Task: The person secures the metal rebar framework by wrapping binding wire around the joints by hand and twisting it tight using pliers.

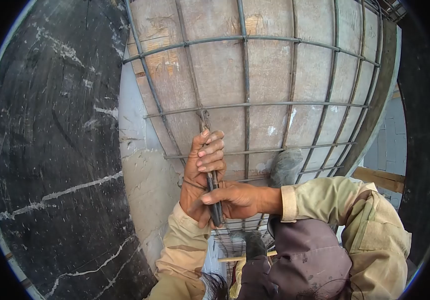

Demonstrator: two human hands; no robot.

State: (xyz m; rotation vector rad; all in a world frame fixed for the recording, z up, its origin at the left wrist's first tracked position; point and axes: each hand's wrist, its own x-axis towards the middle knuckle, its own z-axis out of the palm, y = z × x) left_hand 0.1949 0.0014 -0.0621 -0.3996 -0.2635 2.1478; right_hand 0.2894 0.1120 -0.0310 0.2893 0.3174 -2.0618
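A pair of pincers [215, 202] with dark handles points up, its metal head at a crossing of the rebar grid [246, 70]. My left hand [209, 160] has its fingers wrapped round the upper part of the tool. Lower down, my right hand [232, 199] closes on the handles, its thumb lying across them. The two hands overlap near the left wrist, where a thin dark band or wire shows. Whether the jaws hold a tie wire cannot be made out.
Boards [215, 75] lie behind the grid. At the left stands a dark panel [60, 150] beside a rough concrete strip [147, 190]. Dusty boots [286, 167] and dark trousers [310, 255] show below. A timber piece [380, 179] is at the right.
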